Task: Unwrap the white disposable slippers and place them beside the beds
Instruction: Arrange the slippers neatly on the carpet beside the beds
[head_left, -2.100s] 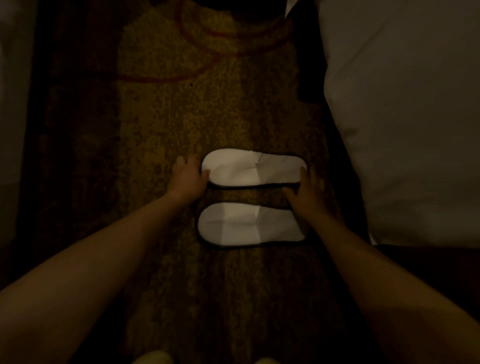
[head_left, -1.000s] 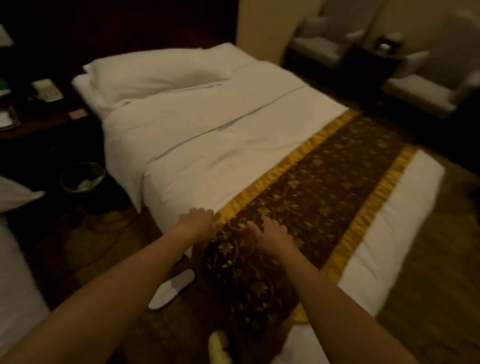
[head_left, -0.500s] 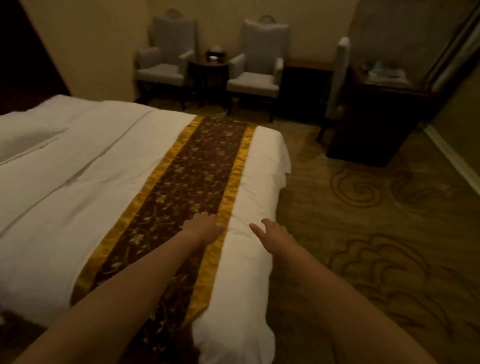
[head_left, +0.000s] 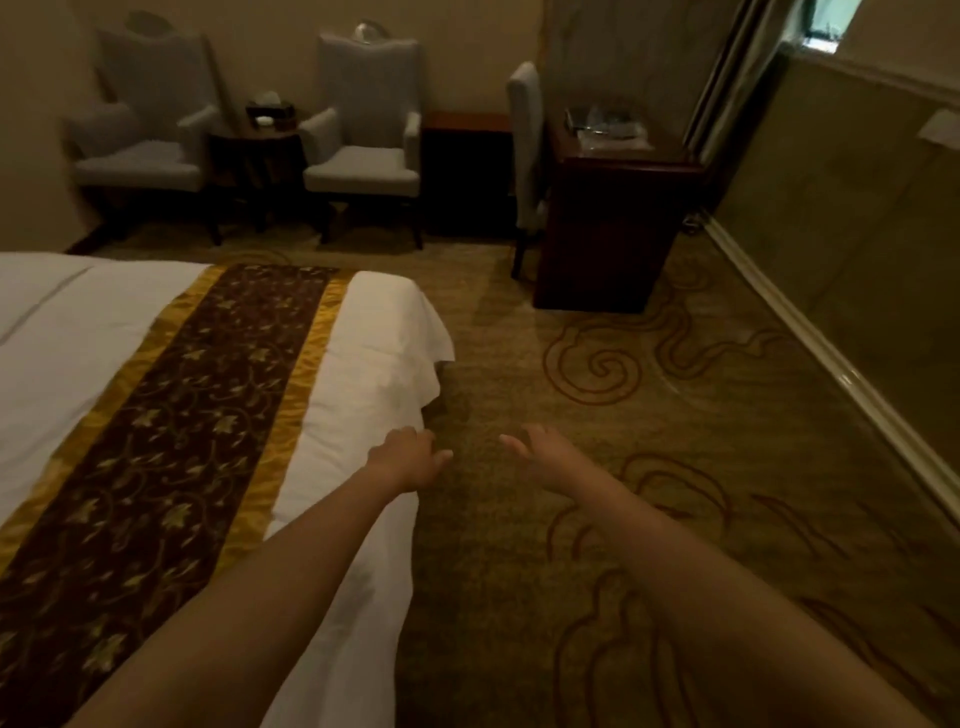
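Note:
No slippers are in sight at this moment. A bed (head_left: 374, 332) with white linen and a brown and gold runner (head_left: 171, 415) fills the left side. My left hand (head_left: 408, 460) hovers over the bed's foot corner, empty, with its fingers loosely apart. My right hand (head_left: 545, 452) is stretched out above the patterned carpet, also empty, fingers spread.
Two grey armchairs (head_left: 363, 150) flank a small dark side table (head_left: 260, 150) at the far wall. A dark wooden desk (head_left: 613, 208) with a grey chair (head_left: 524, 145) stands at the right. Patterned carpet (head_left: 675, 415) runs along the right wall.
Two seconds ago both hands rested on a pair of white slippers on the floor by the bed. The view has since swung right, past the bed's foot; both hands are empty.

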